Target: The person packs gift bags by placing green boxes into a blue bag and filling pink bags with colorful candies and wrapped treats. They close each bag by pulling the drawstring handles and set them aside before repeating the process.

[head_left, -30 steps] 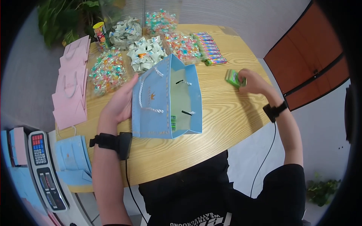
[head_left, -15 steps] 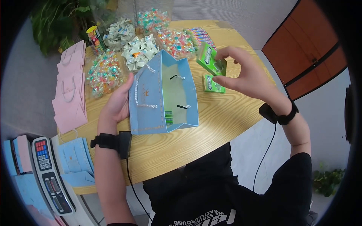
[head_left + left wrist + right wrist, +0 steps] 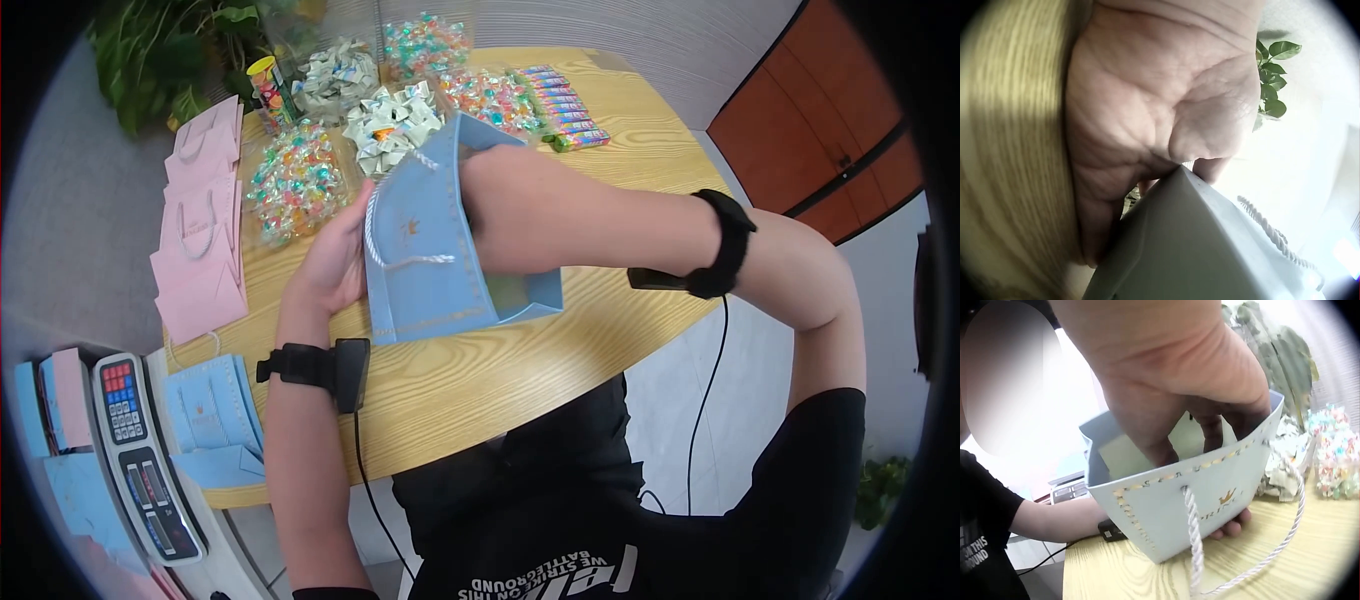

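A light blue paper gift bag with white rope handles and a gold crown print is tilted, its mouth facing right. My left hand grips the bag's back side; in the left wrist view, thumb and fingers lie on either side of a bag corner. My right hand is inside the bag's mouth up to the wrist. From the right wrist view, its thumb and fingers point down into the bag, spread apart; the fingertips are hidden behind the front wall, and I cannot tell whether they hold a gum pack.
Clear bins of wrapped candies and white packets stand at the table's back, beside a row of colourful candy sticks. Pink bags line the left edge, with folded blue bags and a scale nearer me.
My right hand lifted a green gum pack from the table's right side, moved left and went into the bag. The left hand kept its hold on the bag.
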Motion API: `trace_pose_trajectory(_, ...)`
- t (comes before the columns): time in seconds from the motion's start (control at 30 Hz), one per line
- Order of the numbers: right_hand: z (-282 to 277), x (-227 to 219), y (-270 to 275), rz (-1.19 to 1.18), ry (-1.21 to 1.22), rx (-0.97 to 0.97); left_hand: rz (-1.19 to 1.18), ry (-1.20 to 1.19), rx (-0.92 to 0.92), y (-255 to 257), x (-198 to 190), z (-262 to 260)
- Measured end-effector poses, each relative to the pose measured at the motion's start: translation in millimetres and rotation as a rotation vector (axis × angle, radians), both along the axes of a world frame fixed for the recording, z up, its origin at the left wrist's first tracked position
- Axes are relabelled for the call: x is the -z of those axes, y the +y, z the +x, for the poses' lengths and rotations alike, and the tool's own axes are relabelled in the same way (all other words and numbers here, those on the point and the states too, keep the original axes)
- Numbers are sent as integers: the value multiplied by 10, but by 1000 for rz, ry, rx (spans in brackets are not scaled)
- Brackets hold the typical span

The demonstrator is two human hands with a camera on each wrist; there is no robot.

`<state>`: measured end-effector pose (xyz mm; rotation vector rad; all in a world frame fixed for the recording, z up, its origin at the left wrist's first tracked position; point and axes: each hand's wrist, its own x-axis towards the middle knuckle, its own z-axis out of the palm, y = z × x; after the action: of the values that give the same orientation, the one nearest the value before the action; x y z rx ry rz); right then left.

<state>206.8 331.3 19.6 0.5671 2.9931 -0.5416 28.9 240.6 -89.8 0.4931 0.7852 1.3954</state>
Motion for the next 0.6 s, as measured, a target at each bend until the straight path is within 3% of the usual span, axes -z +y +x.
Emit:
trace_pose_trajectory(0.07,-83,305,76,-53,-11,5,-37,-17,-23,-4,-95,74)
trace_pose_trajectory(0.13,-164,613,139,31,343,-293,-73,-33,-45,-9,-104,76)
trace_pose_trajectory(0.17,-228,652,156,30,344,-294,-65,-37,-38,-13,-86,53)
trace_pose_trajectory(0.2,-316,695,168,41,176,-216,-58,-40,-30,-13,-73,35)
trace_pose_trajectory(0.23,-364,686,152,51,9,-137,-60,-38,-29,-9,-64,25)
trace_pose_trajectory(0.27,-334,663,152,50,10,-137,-42,-36,-9,-5,-55,17)
trace_pose_trajectory(0.33,-225,600,169,126,155,-253,-23,-32,16,8,-16,2)
trace_pose_trajectory(0.47,-182,686,330,137,196,-239,-10,-16,45,44,29,19)
trace_pose_trajectory(0.53,-206,719,491,309,109,-489,-6,-26,35,47,15,33)
trace_pose_trajectory(0.57,-148,543,429,309,106,-486,1,-24,43,42,13,33)
trace_pose_trajectory(0.6,-46,187,308,15,14,-315,9,-25,48,33,16,29)
